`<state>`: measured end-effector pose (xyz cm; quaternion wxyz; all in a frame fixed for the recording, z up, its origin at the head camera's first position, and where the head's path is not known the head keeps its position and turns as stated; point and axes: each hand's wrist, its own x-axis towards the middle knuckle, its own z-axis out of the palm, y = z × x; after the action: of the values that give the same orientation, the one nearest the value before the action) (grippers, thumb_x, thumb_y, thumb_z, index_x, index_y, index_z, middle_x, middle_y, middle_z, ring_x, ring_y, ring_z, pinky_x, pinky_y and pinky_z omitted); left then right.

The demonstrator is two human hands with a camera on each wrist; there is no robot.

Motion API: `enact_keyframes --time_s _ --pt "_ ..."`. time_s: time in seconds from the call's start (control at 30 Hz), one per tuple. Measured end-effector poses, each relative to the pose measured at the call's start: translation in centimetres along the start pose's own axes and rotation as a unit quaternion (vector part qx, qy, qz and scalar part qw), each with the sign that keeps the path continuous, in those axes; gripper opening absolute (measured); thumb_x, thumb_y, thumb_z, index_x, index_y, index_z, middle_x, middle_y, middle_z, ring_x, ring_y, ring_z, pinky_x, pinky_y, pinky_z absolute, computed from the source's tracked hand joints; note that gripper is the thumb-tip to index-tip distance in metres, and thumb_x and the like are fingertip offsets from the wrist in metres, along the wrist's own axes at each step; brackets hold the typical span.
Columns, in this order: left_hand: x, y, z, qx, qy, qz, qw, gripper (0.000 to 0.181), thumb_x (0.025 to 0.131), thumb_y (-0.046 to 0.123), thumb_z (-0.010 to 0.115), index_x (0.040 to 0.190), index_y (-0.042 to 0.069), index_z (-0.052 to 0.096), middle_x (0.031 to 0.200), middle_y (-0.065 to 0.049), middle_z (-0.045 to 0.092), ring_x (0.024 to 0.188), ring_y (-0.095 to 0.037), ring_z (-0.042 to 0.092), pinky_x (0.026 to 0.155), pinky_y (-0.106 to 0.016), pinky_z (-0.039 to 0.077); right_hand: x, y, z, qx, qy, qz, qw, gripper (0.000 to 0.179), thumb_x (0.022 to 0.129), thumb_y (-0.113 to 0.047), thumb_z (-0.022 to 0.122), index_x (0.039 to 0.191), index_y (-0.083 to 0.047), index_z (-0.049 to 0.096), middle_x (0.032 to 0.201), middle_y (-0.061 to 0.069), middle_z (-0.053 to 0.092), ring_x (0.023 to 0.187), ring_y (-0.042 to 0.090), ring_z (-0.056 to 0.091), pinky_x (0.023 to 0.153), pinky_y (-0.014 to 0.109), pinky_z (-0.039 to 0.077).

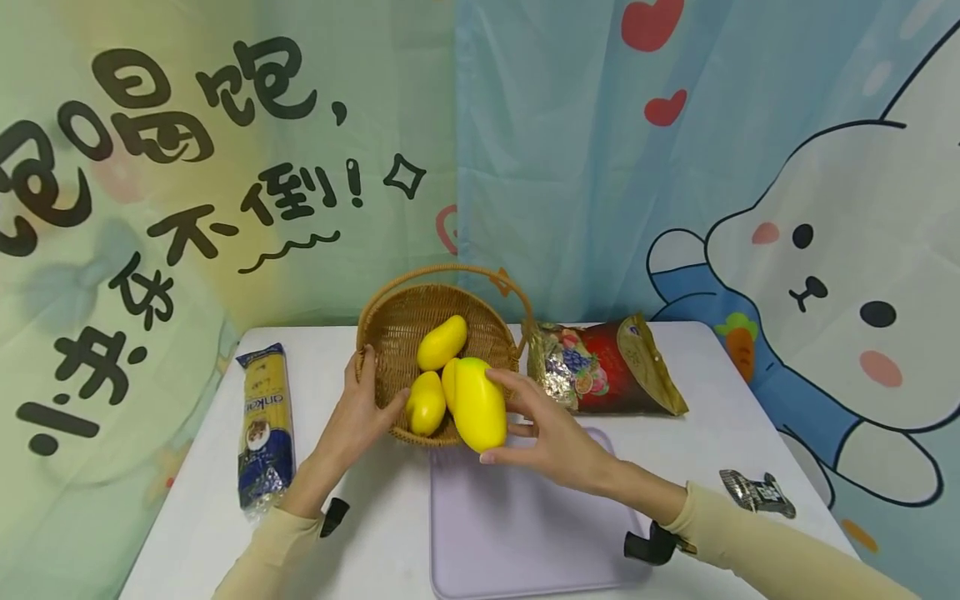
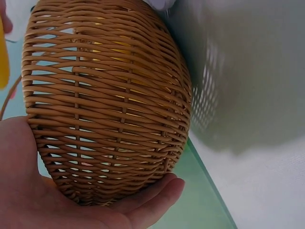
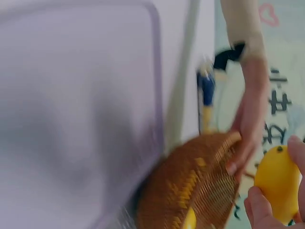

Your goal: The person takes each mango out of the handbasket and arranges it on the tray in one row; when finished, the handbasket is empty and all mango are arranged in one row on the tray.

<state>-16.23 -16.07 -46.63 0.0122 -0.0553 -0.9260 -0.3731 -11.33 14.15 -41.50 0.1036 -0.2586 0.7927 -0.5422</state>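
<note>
A brown wicker basket [image 1: 480, 321] with a hooped handle stands tilted toward me, its mouth facing the head camera. My left hand [image 1: 363, 414] grips its left side, thumb at the rim; in the left wrist view the fingers lie along the woven outside of the basket [image 2: 114, 95]. My right hand [image 1: 551, 433] holds a yellow mango [image 1: 480, 408] between thumb and fingers, in front of the basket's mouth. Inside lie a mango [image 1: 442, 342] higher up and another mango [image 1: 425, 404] lower left. A further yellow fruit [image 1: 449, 383] is mostly hidden behind the held one.
A pale purple tray [image 1: 525, 525] lies on the white table [image 1: 375, 533], just in front of the basket. Left is a blue and yellow pasta packet [image 1: 267, 425]. A red and gold bag [image 1: 611, 367] lies right of the basket, a small silver packet [image 1: 757, 493] further right.
</note>
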Motion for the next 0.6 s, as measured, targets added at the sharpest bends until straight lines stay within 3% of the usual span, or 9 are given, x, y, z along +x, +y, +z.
enact_keyframes --time_s 0.17,0.33,0.6 --pt "0.0 0.0 -0.1 0.001 -0.003 -0.006 1.0000 0.098 0.098 0.044 0.063 0.162 -0.001 0.004 0.165 -0.034 0.002 0.136 -0.054 0.045 0.107 -0.061 0.044 -2.2 0.8 2.0 0.027 -0.018 0.028 0.9991 0.090 0.082 -0.029 0.087 0.154 -0.039 0.033 0.162 -0.007 0.027 0.134 0.026 0.054 0.102 0.030 0.053" --pt "0.1 0.0 -0.1 -0.001 -0.006 -0.011 0.9999 0.098 0.098 0.043 0.063 0.163 0.001 0.002 0.165 -0.033 0.001 0.137 -0.054 0.043 0.109 -0.061 0.043 -3.9 2.0 3.9 0.036 -0.041 0.030 0.9981 0.089 0.082 -0.029 0.086 0.153 -0.036 0.033 0.160 -0.006 0.030 0.129 0.026 0.057 0.099 0.028 0.054" --pt "0.1 -0.1 -0.1 -0.001 -0.011 -0.013 0.9999 0.098 0.099 0.044 0.062 0.163 0.002 0.000 0.165 -0.033 0.001 0.137 -0.054 0.043 0.108 -0.061 0.043 -5.8 4.5 6.6 0.050 -0.053 0.051 0.9961 0.086 0.084 -0.029 0.085 0.153 -0.029 0.034 0.154 -0.002 0.035 0.124 0.028 0.058 0.100 0.025 0.053"
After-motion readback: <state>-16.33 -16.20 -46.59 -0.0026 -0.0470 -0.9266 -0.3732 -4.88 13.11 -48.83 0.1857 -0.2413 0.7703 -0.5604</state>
